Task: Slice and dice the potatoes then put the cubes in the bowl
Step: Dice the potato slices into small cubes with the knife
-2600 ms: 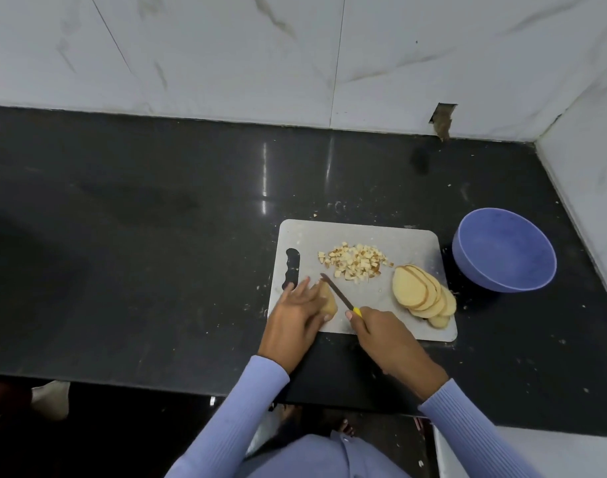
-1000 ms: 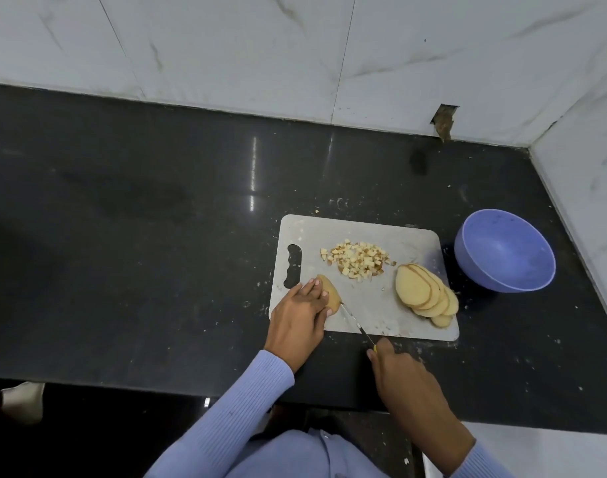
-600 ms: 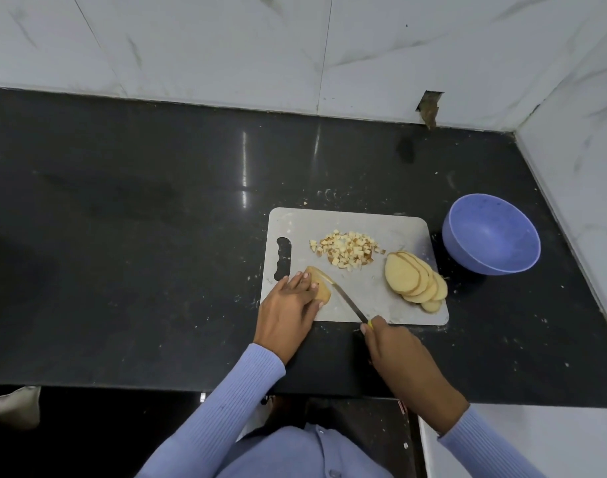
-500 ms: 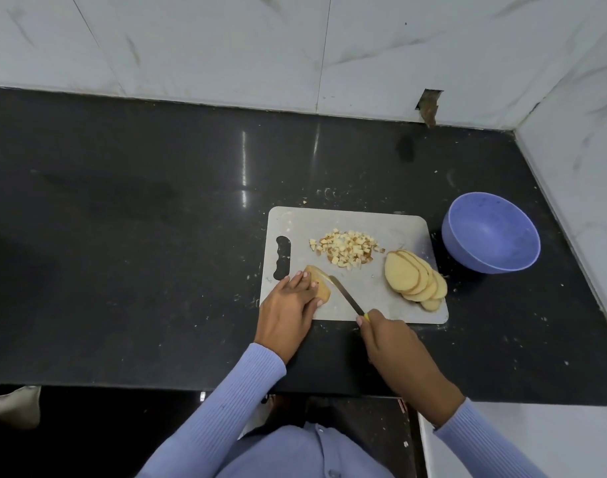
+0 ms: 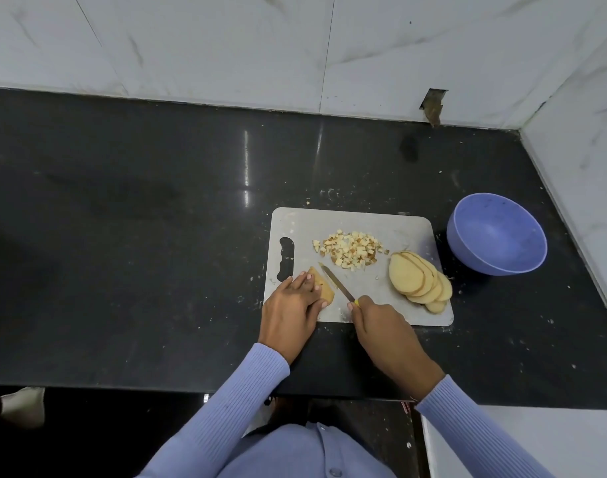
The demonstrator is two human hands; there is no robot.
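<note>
With the left hand (image 5: 295, 302) pressing flat on the potato piece (image 5: 322, 284), the right hand (image 5: 381, 322), gripping the knife (image 5: 336, 282), should cut beside the fingertips (image 5: 316, 288), not toward them.

Glossy black stone counter (image 5: 157, 236), matt grey cutting board (image 5: 409, 232), smooth plastic-looking bowl (image 5: 495, 236), white marble-look wall tiles (image 5: 209, 46), ribbed knit sleeves (image 5: 233, 401).
</note>
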